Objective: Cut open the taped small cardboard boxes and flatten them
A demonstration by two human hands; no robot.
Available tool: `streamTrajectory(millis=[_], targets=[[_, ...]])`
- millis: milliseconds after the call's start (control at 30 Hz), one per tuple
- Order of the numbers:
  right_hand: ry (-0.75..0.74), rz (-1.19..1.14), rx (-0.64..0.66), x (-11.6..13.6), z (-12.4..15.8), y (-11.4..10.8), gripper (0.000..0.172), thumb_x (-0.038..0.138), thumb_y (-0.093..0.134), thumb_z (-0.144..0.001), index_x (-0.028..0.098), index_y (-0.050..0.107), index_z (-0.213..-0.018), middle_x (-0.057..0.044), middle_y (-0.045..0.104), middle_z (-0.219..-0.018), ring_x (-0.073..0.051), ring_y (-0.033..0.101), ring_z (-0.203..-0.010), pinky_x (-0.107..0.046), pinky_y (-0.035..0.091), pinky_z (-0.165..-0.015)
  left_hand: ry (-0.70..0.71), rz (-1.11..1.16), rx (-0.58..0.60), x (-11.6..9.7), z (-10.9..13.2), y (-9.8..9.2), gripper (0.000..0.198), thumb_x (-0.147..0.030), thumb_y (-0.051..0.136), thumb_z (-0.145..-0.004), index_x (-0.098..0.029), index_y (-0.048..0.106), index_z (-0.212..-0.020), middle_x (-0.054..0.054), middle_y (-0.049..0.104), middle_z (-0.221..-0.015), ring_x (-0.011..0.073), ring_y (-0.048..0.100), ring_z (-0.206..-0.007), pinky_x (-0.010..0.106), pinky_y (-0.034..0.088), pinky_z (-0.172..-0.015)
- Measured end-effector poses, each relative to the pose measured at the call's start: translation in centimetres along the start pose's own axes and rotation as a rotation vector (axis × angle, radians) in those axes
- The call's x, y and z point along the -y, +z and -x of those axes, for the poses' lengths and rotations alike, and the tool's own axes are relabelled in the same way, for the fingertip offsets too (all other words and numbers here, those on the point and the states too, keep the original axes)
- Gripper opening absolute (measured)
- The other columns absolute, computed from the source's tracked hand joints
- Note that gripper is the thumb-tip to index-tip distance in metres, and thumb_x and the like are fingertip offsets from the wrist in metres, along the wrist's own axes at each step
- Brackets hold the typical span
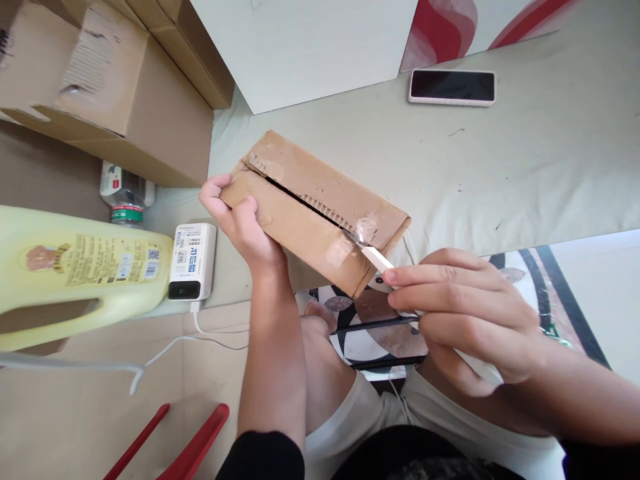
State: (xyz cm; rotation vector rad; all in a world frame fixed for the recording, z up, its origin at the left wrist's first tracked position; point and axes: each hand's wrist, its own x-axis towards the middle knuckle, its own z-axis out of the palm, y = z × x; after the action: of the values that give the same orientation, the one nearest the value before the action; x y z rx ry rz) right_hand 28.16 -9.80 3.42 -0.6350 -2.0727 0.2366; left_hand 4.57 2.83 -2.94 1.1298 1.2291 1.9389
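Observation:
A small brown cardboard box (300,227) is held tilted in front of me. My left hand (245,223) grips its left end, thumb on the near face and fingers around the edge. A dark slit runs along the box between its flaps, with torn corrugated edges and clear tape at both ends. My right hand (465,313) is closed around a white-handled utility knife (377,259). The blade tip meets the seam at the taped right end; how deep it goes I cannot tell.
A phone (453,87) lies on the pale cloth near a large white box (320,47). On the left stand cardboard cartons (165,113), a yellow jug (85,267), a plastic bottle (127,200) and a white power bank (193,260) with a cable.

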Motion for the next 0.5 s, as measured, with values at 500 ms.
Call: streamTrajectory(millis=[500], targets=[[0.030, -0.028, -0.010, -0.3, 0.2, -0.5, 0.015, 0.009, 0.051, -0.080, 0.022, 0.054, -0.074, -0.006, 0.078, -0.083, -0.024, 0.079, -0.099, -0.035, 0.062, -0.068, 0.006, -0.064, 0.027, 0.5, -0.2, -0.4, 0.028, -0.034, 0.056, -0.082, -0.030, 0.044, -0.107, 0.007, 0.050, -0.111, 0.0269, 0.054, -0.106, 0.044, 0.047, -0.094]])
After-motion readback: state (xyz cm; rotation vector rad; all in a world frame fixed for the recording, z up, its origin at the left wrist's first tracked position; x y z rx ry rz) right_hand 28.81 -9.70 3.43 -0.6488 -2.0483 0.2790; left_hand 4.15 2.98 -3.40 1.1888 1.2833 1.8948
